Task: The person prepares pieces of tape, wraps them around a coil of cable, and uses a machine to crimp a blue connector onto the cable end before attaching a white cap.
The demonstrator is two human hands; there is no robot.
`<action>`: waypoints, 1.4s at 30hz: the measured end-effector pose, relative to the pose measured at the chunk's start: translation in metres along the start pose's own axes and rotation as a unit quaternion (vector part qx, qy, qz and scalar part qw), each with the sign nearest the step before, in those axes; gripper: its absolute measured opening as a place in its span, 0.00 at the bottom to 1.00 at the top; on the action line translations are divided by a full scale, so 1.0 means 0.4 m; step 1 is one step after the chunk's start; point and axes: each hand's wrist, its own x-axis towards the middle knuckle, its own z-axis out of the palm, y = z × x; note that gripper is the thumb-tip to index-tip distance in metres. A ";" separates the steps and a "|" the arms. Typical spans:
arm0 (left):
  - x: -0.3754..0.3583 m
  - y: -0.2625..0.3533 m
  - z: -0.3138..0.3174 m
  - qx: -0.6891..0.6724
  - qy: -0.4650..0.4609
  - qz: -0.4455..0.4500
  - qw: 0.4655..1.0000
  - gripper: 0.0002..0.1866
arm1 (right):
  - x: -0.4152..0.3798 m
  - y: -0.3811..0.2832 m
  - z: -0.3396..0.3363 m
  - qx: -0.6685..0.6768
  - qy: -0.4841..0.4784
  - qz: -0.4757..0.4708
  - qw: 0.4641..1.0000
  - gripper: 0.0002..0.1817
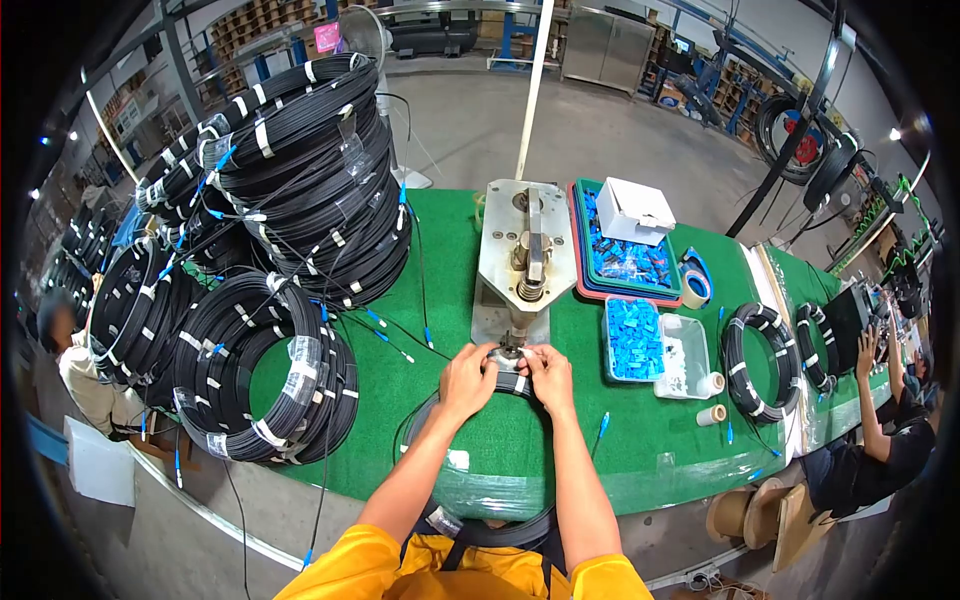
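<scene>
Both of my hands meet under the tip of a metal bench press (523, 245). My left hand (468, 384) is closed, thumb and fingers pinched on a thin black cable (507, 352) at the press's lower die. On the other side of the die, my right hand (549, 379) pinches the same spot; my fingertips cover most of what they hold there. A coil of black cable (512, 384) with white ties runs just below my hands, between my forearms, and down over the table's front edge toward my lap.
Tall stacks of black cable coils (310, 190) stand left, with loose blue-tipped ends. To the right are a tub of blue connectors (634, 340), a clear tub (684, 355), a white box (635, 211), tape (696, 289) and another coil (760, 362). A co-worker (885, 440) sits far right.
</scene>
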 end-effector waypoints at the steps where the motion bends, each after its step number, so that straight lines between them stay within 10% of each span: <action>1: 0.002 0.013 -0.009 -0.017 -0.023 -0.026 0.999 0.12 | 0.005 0.017 0.002 0.026 -0.008 0.001 1.000 0.09; 13: 0.065 -0.049 0.032 -0.057 -0.095 -0.164 0.980 0.20 | 0.052 0.035 0.004 0.107 -0.083 0.096 0.986 0.12; 22: 0.064 -0.028 0.033 -0.001 -0.110 -0.161 0.981 0.22 | 0.039 0.034 0.010 -0.101 -0.035 0.039 0.994 0.20; 42: 0.066 -0.002 0.042 0.071 -0.098 -0.157 0.980 0.23 | 0.039 0.035 0.000 -0.081 -0.047 0.047 0.995 0.22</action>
